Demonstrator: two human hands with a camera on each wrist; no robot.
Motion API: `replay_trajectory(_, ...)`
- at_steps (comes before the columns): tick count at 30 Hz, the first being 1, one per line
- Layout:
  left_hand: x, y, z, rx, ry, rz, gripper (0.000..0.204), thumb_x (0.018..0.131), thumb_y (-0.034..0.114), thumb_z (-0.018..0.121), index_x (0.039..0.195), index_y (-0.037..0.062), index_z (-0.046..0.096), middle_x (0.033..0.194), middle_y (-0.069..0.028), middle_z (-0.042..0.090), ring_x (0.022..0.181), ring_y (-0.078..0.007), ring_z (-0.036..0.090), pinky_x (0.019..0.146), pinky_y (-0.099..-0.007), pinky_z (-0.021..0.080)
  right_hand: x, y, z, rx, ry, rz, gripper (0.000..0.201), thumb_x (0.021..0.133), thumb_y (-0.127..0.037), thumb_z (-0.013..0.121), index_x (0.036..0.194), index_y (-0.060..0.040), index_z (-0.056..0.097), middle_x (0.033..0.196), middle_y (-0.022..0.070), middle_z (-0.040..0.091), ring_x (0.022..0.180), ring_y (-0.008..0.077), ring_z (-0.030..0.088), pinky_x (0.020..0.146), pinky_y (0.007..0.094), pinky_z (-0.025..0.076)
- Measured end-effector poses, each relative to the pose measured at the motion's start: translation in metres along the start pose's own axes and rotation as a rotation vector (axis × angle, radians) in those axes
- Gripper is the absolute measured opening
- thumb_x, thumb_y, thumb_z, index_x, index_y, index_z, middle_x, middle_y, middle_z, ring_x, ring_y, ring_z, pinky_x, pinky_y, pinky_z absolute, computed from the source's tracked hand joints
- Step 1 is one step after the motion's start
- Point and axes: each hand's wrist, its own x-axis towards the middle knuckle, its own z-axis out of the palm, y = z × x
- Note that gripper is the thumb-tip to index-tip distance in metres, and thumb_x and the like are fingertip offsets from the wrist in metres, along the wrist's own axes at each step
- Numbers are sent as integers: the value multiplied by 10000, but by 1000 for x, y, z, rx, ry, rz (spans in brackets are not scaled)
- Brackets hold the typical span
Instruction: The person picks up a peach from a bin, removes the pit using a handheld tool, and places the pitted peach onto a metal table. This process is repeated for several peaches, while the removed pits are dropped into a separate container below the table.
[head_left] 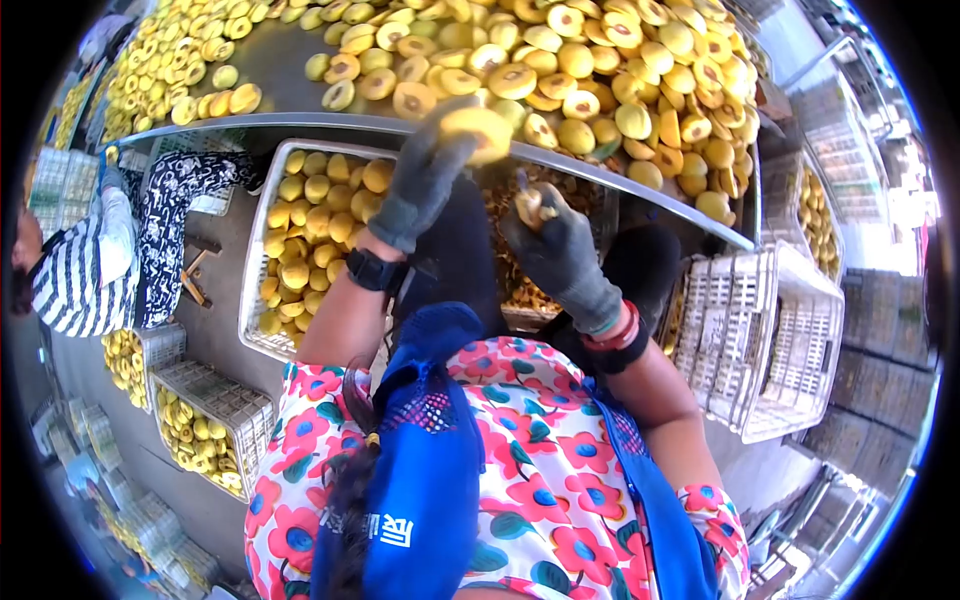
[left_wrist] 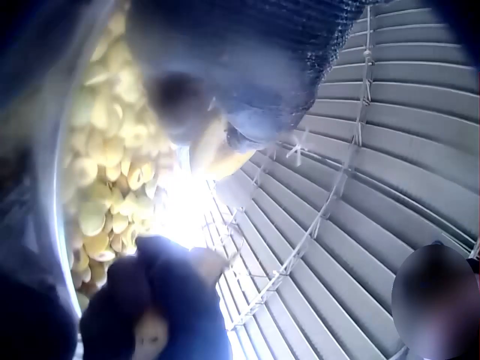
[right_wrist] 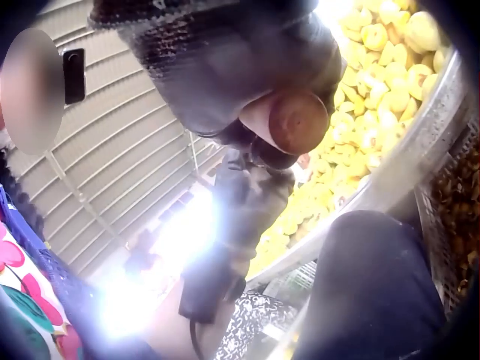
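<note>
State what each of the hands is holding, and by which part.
The left hand holds a yellow fruit half at its fingertips. The right hand grips a small brownish piece between its fingers; which part cannot be told.

Bright daylight is glaring under a corrugated metal roof (left_wrist: 420,112), while white plastic crates (head_left: 770,340) are standing on the grey concrete floor (head_left: 215,320) beside the metal surface (head_left: 300,90)

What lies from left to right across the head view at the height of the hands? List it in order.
Person in a striped top → crate of whole yellow fruit → gloved left hand gripping a yellow fruit → gloved right hand pinching a small fruit piece → white slatted crate.
</note>
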Motion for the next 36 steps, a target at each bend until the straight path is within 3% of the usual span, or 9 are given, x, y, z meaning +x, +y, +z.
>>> replay_trajectory(2,-11,-4,15,39,-52,63,428,905,257,590,1258,26,515,1075,-94,625,882,-147,606,731,-259,505,0,-6,-3,-17,45,-69,191,798,-84,675,933,-32,550,696,189,611,666,371,642,561,375,482)
replay_trajectory(3,-16,-6,23,47,-54,105,428,910,257,584,1259,21,506,1082,-99,621,900,-155,604,759,-273,504,0,-7,-4,34,52,-71,206,812,-133,672,899,-26,518,714,242,602,701,445,604,563,468,466)
replay_trajectory(10,-35,3,60,232,36,262,358,967,304,486,1162,3,499,1021,-126,592,919,-207,597,808,-321,488,-15,2,-9,-63,57,5,217,824,-121,678,947,-7,540,754,229,627,720,405,644,570,410,492)
replay_trajectory(13,-37,1,67,260,51,303,351,972,301,470,1151,0,499,1002,-133,593,906,-213,598,802,-322,487,-17,4,-6,54,86,-107,180,845,-107,649,953,-4,550,707,150,636,614,311,653,540,373,485)
replay_trajectory(19,-37,-6,63,235,0,345,319,973,279,485,1132,9,547,1001,-121,628,903,-212,612,808,-327,492,-16,-7,-36,677,-509,493,98,870,-87,573,816,-6,562,665,25,551,525,127,516,480,283,424)
replay_trajectory(23,-36,-29,57,255,-45,398,337,975,257,495,1195,2,509,1107,-138,596,976,-214,588,852,-326,482,-17,-5,-39,1047,-565,708,53,859,-81,582,821,-46,570,646,-4,484,490,91,446,449,227,353)
replay_trajectory(30,-42,-31,59,268,21,390,336,982,259,485,1204,8,504,1111,-120,585,991,-197,572,870,-325,477,-16,1,-35,1020,-573,699,56,871,-97,588,864,-41,593,678,2,509,545,94,474,481,226,389)
replay_trajectory(34,-46,-36,61,141,25,266,367,1000,327,442,1176,17,531,1086,-98,585,975,-175,570,852,-308,478,-16,10,-28,626,-561,511,82,875,-114,582,883,-34,595,671,2,544,517,103,521,466,239,404)
replay_trajectory(36,-45,-35,60,117,27,232,399,1006,366,422,1161,19,544,1068,-79,588,966,-163,566,842,-294,477,-16,10,-26,643,-549,524,77,867,-107,583,872,-31,591,655,-7,538,515,103,526,467,243,404)
